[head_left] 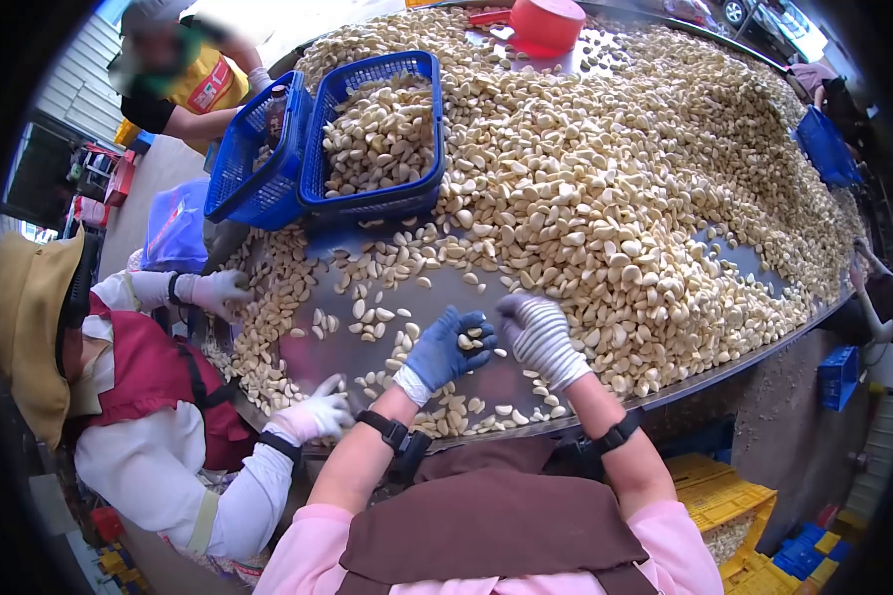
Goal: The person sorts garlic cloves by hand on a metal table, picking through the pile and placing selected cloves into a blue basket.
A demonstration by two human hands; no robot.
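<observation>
My left hand point(445, 349), in a blue glove, is turned partly palm up over the metal table point(352, 349). Its curled fingers hold a few peeled garlic cloves point(470, 338). Just to its right is my right hand point(544, 335), in a grey-and-white striped glove, at the near edge of a big heap of garlic cloves point(605, 218). The fingers of that hand are bent together, and whatever they grip is hidden. Loose cloves lie scattered below and to the left of both hands.
Two blue baskets point(372, 203) stand at the far left, one full of cloves. A red container point(548, 25) sits at the back. Beside me on the left, a co-worker's gloved hand point(315, 413) reaches over the table edge. Yellow crates point(714, 496) stand below right.
</observation>
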